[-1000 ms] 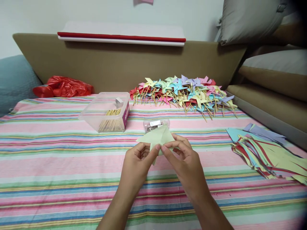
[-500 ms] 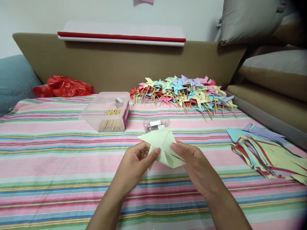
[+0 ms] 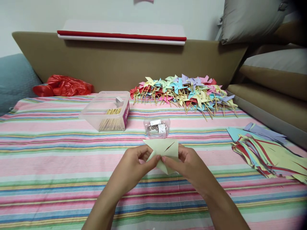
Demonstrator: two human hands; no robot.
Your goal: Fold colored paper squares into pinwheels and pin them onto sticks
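A pale green paper sheet [image 3: 160,146] with a diagonal slit is held up between my two hands, its lower part folded inward. My left hand [image 3: 137,164] grips its left side, thumb pressed near the middle and fingers curled behind. Closed on the right side is my right hand [image 3: 185,163], its thumb meeting the left thumb at the fold. Just beyond the paper lies a small clear plastic box [image 3: 157,127] with little metal pieces and white labels in it.
Behind to the left stands a clear tub [image 3: 105,105] of thin wooden sticks. Many finished paper pinwheels [image 3: 182,91] are heaped at the back. A stack of slit coloured paper [image 3: 273,153] lies at right, a red plastic bag [image 3: 64,86] back left. Striped cloth [image 3: 59,169] covers the surface.
The paper has been turned and its folds have shifted, so a slit now shows. My right hand has moved inward and down, bringing its thumb beside the left thumb.
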